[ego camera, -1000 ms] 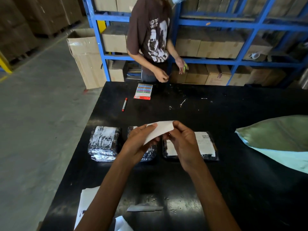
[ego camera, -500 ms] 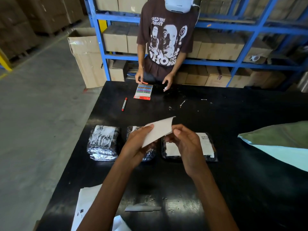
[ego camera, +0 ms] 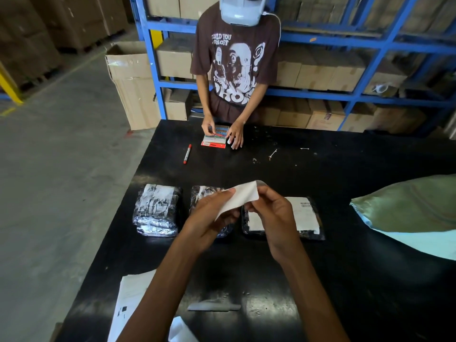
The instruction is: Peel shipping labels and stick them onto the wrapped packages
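The label (ego camera: 238, 197) is up above the middle package (ego camera: 204, 193), left hand (ego camera: 209, 218) pinching its edge, right hand (ego camera: 274, 218) pinching a corner, apparently peeling; left package (ego camera: 156, 209) and right package (ego camera: 306, 213) on the table (ego camera: 320, 169) look labelled, middle one seemingly left
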Demonstrator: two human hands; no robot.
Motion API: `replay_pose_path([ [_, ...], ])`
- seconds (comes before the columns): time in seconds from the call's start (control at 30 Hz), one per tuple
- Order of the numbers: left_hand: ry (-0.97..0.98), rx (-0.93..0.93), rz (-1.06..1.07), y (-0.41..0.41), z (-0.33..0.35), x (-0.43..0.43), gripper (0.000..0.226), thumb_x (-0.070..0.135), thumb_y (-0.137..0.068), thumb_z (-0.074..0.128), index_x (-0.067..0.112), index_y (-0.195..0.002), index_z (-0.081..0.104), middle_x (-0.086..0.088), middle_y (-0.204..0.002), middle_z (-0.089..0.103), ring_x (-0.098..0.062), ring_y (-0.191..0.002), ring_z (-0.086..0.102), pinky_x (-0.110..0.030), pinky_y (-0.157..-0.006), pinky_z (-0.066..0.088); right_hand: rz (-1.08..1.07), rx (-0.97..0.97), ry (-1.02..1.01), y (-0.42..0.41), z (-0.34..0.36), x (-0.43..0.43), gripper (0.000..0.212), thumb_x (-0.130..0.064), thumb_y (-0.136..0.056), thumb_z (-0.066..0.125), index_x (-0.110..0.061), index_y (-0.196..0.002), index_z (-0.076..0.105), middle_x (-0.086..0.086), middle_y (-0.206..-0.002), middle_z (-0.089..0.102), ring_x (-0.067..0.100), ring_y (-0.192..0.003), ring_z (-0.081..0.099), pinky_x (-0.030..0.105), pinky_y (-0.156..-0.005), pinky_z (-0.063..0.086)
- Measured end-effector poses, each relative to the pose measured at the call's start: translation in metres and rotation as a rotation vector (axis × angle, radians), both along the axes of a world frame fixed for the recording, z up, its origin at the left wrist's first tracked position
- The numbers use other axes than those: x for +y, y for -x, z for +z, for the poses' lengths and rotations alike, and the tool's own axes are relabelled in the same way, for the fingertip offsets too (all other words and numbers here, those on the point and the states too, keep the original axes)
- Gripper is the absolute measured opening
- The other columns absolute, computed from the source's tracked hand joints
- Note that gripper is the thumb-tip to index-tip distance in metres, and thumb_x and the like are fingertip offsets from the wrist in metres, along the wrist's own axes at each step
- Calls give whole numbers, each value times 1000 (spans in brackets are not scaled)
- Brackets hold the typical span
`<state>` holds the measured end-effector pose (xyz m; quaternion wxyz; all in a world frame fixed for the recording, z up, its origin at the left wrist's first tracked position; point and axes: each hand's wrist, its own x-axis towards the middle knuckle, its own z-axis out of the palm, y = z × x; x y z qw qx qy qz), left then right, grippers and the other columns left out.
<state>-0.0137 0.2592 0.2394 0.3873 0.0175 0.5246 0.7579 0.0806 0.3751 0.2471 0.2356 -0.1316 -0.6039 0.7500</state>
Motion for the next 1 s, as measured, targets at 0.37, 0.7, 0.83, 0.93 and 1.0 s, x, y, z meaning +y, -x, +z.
replay_pose_path([
  [0.37,423,396,-1,-17,-2,-3,30,32,-91,70,16,-115,61,-5,-97,63,-11,-74,59,-28,-60,52,-26,36,-27,-1,5,-5,10,-9,-93,62,-13,-92,72,3,-77,68,13,-77,62,25,-77,52],
  [0.7,85,633,71,-27,7,-10,32,18,-100,51,19,-84,79,0,-78,75,-5,-73,66,-21,-68,52,-198,-80,-511,-3,-10,0,6,-15,-92,68,-21,-89,69,-10,-90,71,11,-86,66,21,-72,53],
  [0.83,91,723,78,-26,-1,-11,32,18,-100,57,-3,-83,76,-20,-73,70,-12,-64,62,-23,-61,49,-172,-73,-598,-7,-12,0,2,-16,-93,68,-18,-94,70,-9,-91,70,12,-87,66,22,-72,54],
  [0.93,137,713,118,-22,-9,-9,32,13,-100,58,-4,-79,75,-19,-70,70,-13,-60,62,-25,-58,49,-147,-97,-588,-8,-15,1,4,-16,-93,68,-19,-94,70,-11,-93,70,10,-88,66,22,-73,55],
  [1.0,191,670,161,-17,-16,-6,32,10,-99,58,-5,-76,73,-19,-71,70,-14,-60,62,-30,-58,50,-120,-127,-534,-7,-17,0,5,-13,-93,67,-17,-91,69,-7,-91,71,10,-85,66,21,-73,54],
])
